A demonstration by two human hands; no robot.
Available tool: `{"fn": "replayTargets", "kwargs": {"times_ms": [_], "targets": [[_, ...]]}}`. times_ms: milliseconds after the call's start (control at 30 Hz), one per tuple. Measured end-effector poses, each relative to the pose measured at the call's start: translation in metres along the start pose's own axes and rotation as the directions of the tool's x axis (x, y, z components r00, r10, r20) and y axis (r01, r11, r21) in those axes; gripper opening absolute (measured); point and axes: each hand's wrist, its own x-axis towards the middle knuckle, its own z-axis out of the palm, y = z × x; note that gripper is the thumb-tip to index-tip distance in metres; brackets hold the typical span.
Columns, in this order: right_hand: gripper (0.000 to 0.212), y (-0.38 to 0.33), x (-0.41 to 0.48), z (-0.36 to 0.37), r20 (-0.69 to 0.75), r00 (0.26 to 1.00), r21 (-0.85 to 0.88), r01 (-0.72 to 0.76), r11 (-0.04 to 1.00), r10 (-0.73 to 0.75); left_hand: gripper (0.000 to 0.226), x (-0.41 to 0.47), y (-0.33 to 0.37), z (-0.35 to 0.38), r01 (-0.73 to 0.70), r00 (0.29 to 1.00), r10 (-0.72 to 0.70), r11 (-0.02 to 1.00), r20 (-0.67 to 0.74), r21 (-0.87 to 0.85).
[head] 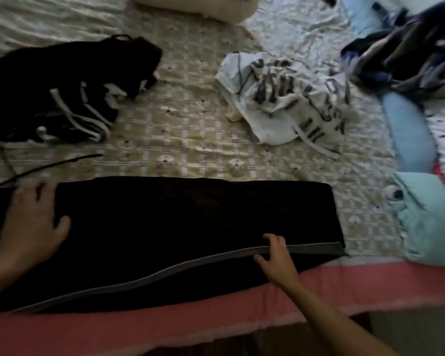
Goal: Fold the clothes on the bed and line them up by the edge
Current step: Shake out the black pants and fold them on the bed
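Black trousers [177,222] lie along the bed edge [165,327]. The left hand [34,222] presses flat — pinning the cloth — while the right hand [275,255], fingers spread, perhaps pinches the grey stripe [165,270] to fold.

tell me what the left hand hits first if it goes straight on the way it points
Probably the thin black cord, lying on the quilt just ahead of the left hand; beyond it, the black heap with white strings. Blur makes the gap unclear.
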Motion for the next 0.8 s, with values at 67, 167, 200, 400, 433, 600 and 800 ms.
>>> {"fn": "replayTargets", "kwargs": {"times_ms": [67,167,200,400,433,600,800], "targets": [[0.053,0.031,0.021,-0.025,-0.094,0.995,0.019,-0.022,1.0,0.024,0.08,-0.011,0.084,0.009,-0.148,0.984,0.151,0.988,0.093,-0.037],[0.055,0.08,0.051,-0.067,-0.256,0.965,-0.002,-0.06,0.998,0.057,0.075,-0.015,0.192,0.048,-0.375,0.904,0.383,0.924,0.191,-0.075],[0.058,0.097,0.061,-0.081,-0.309,0.948,-0.014,-0.084,0.996,0.075,0.073,-0.016,0.221,0.063,-0.425,0.884,0.432,0.902,0.18,-0.076],[0.111,0.19,0.114,-0.139,-0.15,0.924,0.382,-0.275,0.882,0.353,0.069,-0.001,0.367,0.135,-0.563,0.775,0.579,0.814,0.253,-0.139],[0.112,0.197,0.121,-0.142,-0.063,0.926,0.511,-0.291,0.809,0.373,0.07,0.005,0.383,0.145,-0.553,0.777,0.566,0.823,0.275,-0.13],[0.071,0.208,0.139,-0.147,0.328,0.931,0.78,-0.362,0.51,0.16,0.075,0.021,0.421,0.179,-0.499,0.785,0.47,0.866,0.404,-0.037],[0.026,0.213,0.135,-0.153,0.333,0.943,0.845,-0.296,0.446,-0.003,0.075,0.015,0.428,0.183,-0.488,0.821,0.442,0.872,0.363,0.041]]}}
